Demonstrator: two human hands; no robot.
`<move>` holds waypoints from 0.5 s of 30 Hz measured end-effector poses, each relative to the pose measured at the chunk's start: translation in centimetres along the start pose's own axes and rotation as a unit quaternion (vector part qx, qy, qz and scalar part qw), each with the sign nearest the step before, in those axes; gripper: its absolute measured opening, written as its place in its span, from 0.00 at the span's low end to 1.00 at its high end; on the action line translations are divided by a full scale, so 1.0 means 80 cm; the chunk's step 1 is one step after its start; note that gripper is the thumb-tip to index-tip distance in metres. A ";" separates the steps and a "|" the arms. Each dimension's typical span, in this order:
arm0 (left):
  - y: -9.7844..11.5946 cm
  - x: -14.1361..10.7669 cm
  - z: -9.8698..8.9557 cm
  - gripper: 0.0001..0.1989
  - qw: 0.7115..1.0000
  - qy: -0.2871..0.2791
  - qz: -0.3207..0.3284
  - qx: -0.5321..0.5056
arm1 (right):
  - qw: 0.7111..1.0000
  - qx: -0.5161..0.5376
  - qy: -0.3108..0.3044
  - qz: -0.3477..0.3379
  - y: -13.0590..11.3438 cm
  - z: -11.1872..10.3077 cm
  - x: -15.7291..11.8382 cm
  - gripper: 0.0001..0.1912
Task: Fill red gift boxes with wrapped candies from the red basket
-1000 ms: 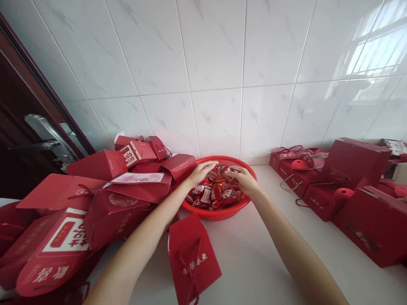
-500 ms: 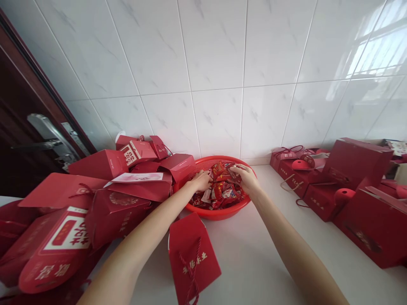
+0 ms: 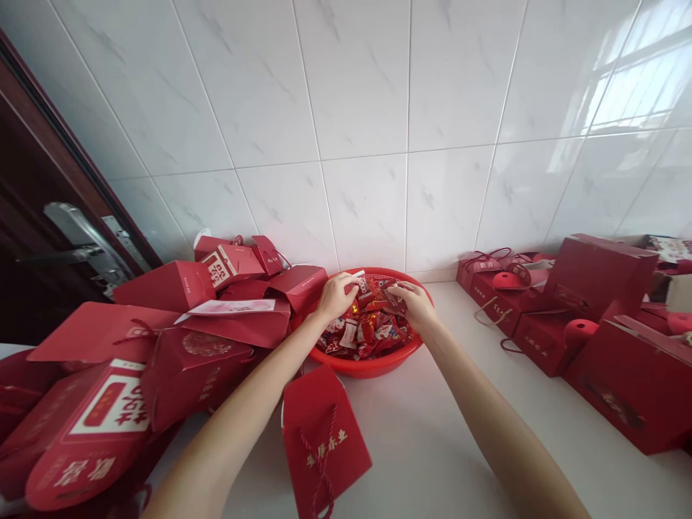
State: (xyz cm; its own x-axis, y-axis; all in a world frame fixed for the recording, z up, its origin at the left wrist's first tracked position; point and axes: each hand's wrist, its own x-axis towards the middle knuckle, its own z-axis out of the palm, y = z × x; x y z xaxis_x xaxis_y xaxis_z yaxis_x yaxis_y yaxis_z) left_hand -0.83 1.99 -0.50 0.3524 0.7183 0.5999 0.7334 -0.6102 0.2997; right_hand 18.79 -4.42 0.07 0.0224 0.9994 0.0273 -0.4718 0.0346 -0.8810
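A red plastic basket (image 3: pixel 367 369) full of wrapped candies (image 3: pixel 373 333) stands against the tiled wall. Over its left part, my left hand (image 3: pixel 337 297) pinches a red wrapped candy (image 3: pixel 364 288) with white markings. On the right side, my right hand (image 3: pixel 415 305) has its fingers closed on a dark red wrapped candy (image 3: pixel 393 297), just above the pile. In front of the basket, below my hands, stands a red gift box (image 3: pixel 327 440) with a twisted cord handle and gold characters.
Many red gift boxes (image 3: pixel 205 367) lie heaped on the left, close beside my left forearm. More red boxes (image 3: pixel 589 339) stand on the right of the white tabletop (image 3: pixel 422 432). A dark door with a metal handle (image 3: pixel 81 238) is at far left.
My left hand has risen out of the candies with one in its fingers. My right hand has shifted slightly, now with a dark red candy showing at its fingertips.
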 end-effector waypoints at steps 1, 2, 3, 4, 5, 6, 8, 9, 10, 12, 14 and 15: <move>0.000 -0.001 -0.001 0.09 1.000 0.018 0.003 -0.010 | 1.000 -0.001 -0.001 0.002 0.000 0.000 0.000 0.12; 0.001 -0.002 -0.002 0.07 0.999 0.033 0.006 -0.020 | 1.000 -0.001 0.001 0.003 0.000 0.000 0.000 0.12; 0.001 -0.002 -0.002 0.05 0.999 0.045 0.008 -0.030 | 1.000 -0.001 0.002 0.003 0.000 0.000 0.000 0.12; 0.002 -0.003 -0.002 0.04 0.998 0.055 0.011 -0.038 | 1.000 0.000 0.001 0.003 0.000 0.000 0.000 0.12; 0.002 -0.004 -0.001 0.03 0.997 0.063 0.013 -0.046 | 1.000 0.001 -0.001 0.002 0.000 0.000 -0.001 0.12; 0.002 -0.004 -0.001 0.03 0.996 0.067 0.017 -0.052 | 1.000 0.002 -0.004 0.002 0.000 0.000 -0.001 0.12; 0.003 -0.005 -0.001 0.02 0.995 0.072 0.024 -0.061 | 1.000 0.003 -0.011 0.003 0.000 0.000 -0.001 0.12; 0.003 -0.005 -0.001 0.02 0.995 0.073 0.028 -0.066 | 1.000 0.002 -0.013 0.003 0.000 0.000 -0.001 0.12; 0.003 -0.005 -0.001 0.03 0.994 0.072 0.034 -0.072 | 1.000 0.001 -0.015 0.003 0.001 0.000 -0.001 0.11; 0.002 -0.005 -0.001 0.05 0.993 0.068 0.042 -0.092 | 1.000 -0.001 -0.018 0.004 0.001 -0.001 -0.001 0.11; 0.001 -0.006 -0.001 0.07 0.990 0.060 0.042 -0.117 | 1.000 0.000 -0.022 0.003 0.002 -0.001 0.000 0.11; 0.002 -0.006 -0.001 0.08 0.989 0.055 0.038 -0.130 | 1.000 0.001 -0.025 0.004 0.002 -0.001 0.000 0.11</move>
State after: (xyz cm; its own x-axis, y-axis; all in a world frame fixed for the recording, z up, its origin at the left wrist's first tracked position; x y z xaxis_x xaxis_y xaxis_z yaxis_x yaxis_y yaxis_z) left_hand -0.93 1.57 -0.68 0.3247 0.6349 0.7011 0.5277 -0.7367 0.4228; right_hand 18.82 -4.43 -0.11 -0.0251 0.9987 0.0433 -0.4739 0.0262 -0.8802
